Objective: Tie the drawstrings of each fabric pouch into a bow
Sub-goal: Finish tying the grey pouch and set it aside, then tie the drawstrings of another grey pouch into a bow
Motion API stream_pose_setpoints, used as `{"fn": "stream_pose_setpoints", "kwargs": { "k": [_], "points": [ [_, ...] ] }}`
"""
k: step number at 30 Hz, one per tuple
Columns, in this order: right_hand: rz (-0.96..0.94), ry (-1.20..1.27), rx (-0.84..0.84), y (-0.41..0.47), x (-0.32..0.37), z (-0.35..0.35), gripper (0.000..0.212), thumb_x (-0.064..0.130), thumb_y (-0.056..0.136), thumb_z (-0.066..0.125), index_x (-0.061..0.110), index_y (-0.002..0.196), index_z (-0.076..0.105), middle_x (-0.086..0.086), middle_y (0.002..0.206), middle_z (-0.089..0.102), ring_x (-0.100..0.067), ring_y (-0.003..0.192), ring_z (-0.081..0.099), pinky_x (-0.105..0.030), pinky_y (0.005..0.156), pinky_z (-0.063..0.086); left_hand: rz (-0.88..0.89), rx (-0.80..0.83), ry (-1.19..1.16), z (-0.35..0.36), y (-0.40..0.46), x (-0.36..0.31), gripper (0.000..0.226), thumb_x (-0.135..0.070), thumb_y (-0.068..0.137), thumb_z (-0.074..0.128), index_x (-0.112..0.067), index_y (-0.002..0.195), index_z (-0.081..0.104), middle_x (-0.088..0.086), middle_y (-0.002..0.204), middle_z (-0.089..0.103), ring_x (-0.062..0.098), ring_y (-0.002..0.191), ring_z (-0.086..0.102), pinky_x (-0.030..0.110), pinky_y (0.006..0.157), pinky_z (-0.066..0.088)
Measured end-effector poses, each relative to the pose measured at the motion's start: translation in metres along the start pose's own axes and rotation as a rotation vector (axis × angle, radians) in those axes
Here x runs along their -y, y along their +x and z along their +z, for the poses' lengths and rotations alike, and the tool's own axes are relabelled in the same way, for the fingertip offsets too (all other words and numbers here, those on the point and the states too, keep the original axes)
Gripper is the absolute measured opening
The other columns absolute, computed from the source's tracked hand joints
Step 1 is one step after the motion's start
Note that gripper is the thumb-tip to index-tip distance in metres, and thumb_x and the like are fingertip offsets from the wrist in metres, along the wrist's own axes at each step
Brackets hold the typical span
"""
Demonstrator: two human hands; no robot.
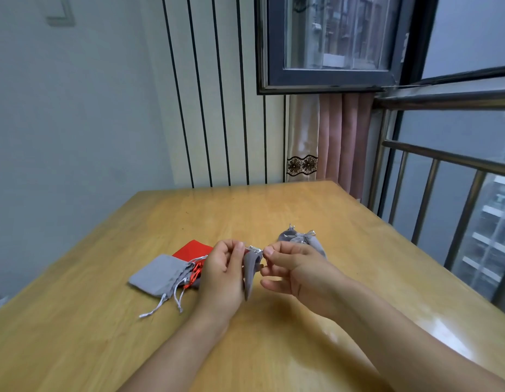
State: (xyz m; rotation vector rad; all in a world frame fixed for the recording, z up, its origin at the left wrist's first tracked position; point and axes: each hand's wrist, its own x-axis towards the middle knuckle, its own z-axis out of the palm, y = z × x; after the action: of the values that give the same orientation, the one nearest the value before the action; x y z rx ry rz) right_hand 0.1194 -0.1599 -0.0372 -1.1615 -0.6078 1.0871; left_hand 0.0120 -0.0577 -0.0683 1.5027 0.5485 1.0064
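A small grey pouch (250, 271) hangs between my hands above the wooden table (274, 210). My left hand (221, 274) pinches its silver drawstring (254, 249) at the pouch's gathered top. My right hand (295, 268) pinches the same drawstring from the other side, thumb and forefinger together. To the left a flat grey pouch (159, 275) lies with loose silver cords trailing toward me. A red pouch (193, 248) lies behind it, partly hidden by my left hand. Beyond my right hand rest two more grey pouches (300, 240) with gathered tops.
The table's far edge meets a striped wall (217, 108). A metal railing (443, 179) and a window stand close along the table's right side, with a pink curtain (344, 142) in the corner.
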Motion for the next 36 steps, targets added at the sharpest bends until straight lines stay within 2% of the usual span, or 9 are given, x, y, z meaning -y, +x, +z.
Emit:
{"fn": "stream_pose_setpoints", "kwargs": {
  "k": [5, 12, 15, 17, 20, 23, 26, 30, 36],
  "points": [
    [-0.229, -0.346, -0.132, 0.000, -0.002, 0.004, 0.016, 0.009, 0.098, 0.060, 0.002, 0.085, 0.062, -0.011, 0.079, 0.058, -0.011, 0.066, 0.062, -0.035, 0.065, 0.062, -0.226, -0.053, -0.321, 0.007, 0.001, -0.001, 0.024, -0.018, 0.103, 0.046, 0.000, 0.096, 0.059, 0.004, 0.072, 0.071, 0.015, 0.069, 0.066, 0.033, 0.078, 0.051],
    [-0.391, -0.583, -0.325, 0.009, -0.004, -0.010, 0.018, 0.015, 0.096, 0.065, 0.009, 0.079, 0.067, -0.003, 0.061, 0.060, -0.013, 0.053, 0.058, -0.032, 0.054, 0.054, -0.263, 0.100, -0.225, -0.001, 0.001, -0.013, 0.031, -0.032, 0.096, 0.056, -0.003, 0.109, 0.061, 0.008, 0.094, 0.072, 0.016, 0.075, 0.070, 0.027, 0.060, 0.056],
    [-0.424, -0.844, -0.424, 0.017, 0.006, -0.030, 0.020, 0.016, 0.094, 0.067, 0.014, 0.074, 0.066, 0.001, 0.061, 0.061, -0.005, 0.050, 0.052, -0.019, 0.053, 0.043, -0.024, 0.017, 0.185, -0.014, 0.010, -0.010, 0.037, -0.036, 0.081, 0.077, -0.020, 0.111, 0.062, -0.002, 0.096, 0.071, 0.015, 0.082, 0.070, 0.033, 0.072, 0.059],
    [-0.433, -1.013, -0.521, 0.021, 0.010, -0.041, 0.018, 0.015, 0.092, 0.066, 0.019, 0.075, 0.066, 0.006, 0.071, 0.064, -0.008, 0.064, 0.056, -0.021, 0.057, 0.041, 0.189, -0.070, 0.566, -0.030, 0.017, -0.013, 0.029, -0.032, 0.076, 0.081, -0.027, 0.101, 0.066, -0.008, 0.090, 0.068, 0.009, 0.079, 0.066, 0.027, 0.073, 0.056],
    [-0.482, -1.140, -0.646, 0.020, 0.004, -0.043, 0.014, 0.019, 0.092, 0.062, 0.024, 0.104, 0.065, 0.007, 0.105, 0.062, -0.014, 0.088, 0.055, -0.028, 0.071, 0.040, 0.198, -0.069, 1.106, -0.056, 0.025, -0.014, 0.046, -0.047, 0.071, 0.077, -0.028, 0.110, 0.063, -0.007, 0.106, 0.056, 0.016, 0.103, 0.054, 0.030, 0.087, 0.048],
    [-0.685, -1.330, -0.362, 0.018, -0.010, -0.027, 0.030, 0.026, 0.092, 0.063, 0.030, 0.122, 0.061, 0.014, 0.120, 0.053, -0.009, 0.103, 0.050, -0.027, 0.086, 0.041, -0.031, 0.009, 1.327, -0.070, 0.025, -0.007, 0.062, -0.062, 0.069, 0.070, -0.024, 0.116, 0.058, -0.002, 0.114, 0.050, 0.023, 0.111, 0.047, 0.034, 0.089, 0.046],
    [-0.590, -1.570, -0.083, 0.025, -0.027, -0.020, 0.020, 0.034, 0.091, 0.063, 0.027, 0.110, 0.067, 0.010, 0.110, 0.062, -0.014, 0.104, 0.057, -0.032, 0.088, 0.047, -0.014, 0.028, 1.303, -0.074, 0.026, -0.002, 0.052, -0.063, 0.069, 0.071, -0.022, 0.100, 0.062, -0.002, 0.102, 0.055, 0.021, 0.101, 0.057, 0.034, 0.077, 0.048],
    [-0.597, -1.532, -0.161, 0.026, -0.025, -0.024, 0.016, 0.039, 0.091, 0.063, 0.026, 0.099, 0.067, 0.010, 0.092, 0.063, -0.016, 0.092, 0.061, -0.032, 0.075, 0.048, 0.067, 0.113, 1.102, -0.068, 0.025, -0.002, 0.051, -0.062, 0.059, 0.080, -0.024, 0.091, 0.067, -0.009, 0.090, 0.060, 0.010, 0.085, 0.059, 0.032, 0.071, 0.049],
    [-0.601, -1.479, 0.043, 0.027, -0.036, -0.001, 0.030, 0.035, 0.086, 0.058, 0.036, 0.114, 0.068, 0.009, 0.114, 0.065, -0.021, 0.097, 0.056, -0.039, 0.087, 0.047, 0.137, 0.359, 0.782, -0.057, 0.022, 0.006, 0.066, -0.045, 0.058, 0.086, -0.041, 0.119, 0.060, -0.019, 0.114, 0.052, 0.001, 0.103, 0.057, 0.016, 0.088, 0.045]
  ]
}}
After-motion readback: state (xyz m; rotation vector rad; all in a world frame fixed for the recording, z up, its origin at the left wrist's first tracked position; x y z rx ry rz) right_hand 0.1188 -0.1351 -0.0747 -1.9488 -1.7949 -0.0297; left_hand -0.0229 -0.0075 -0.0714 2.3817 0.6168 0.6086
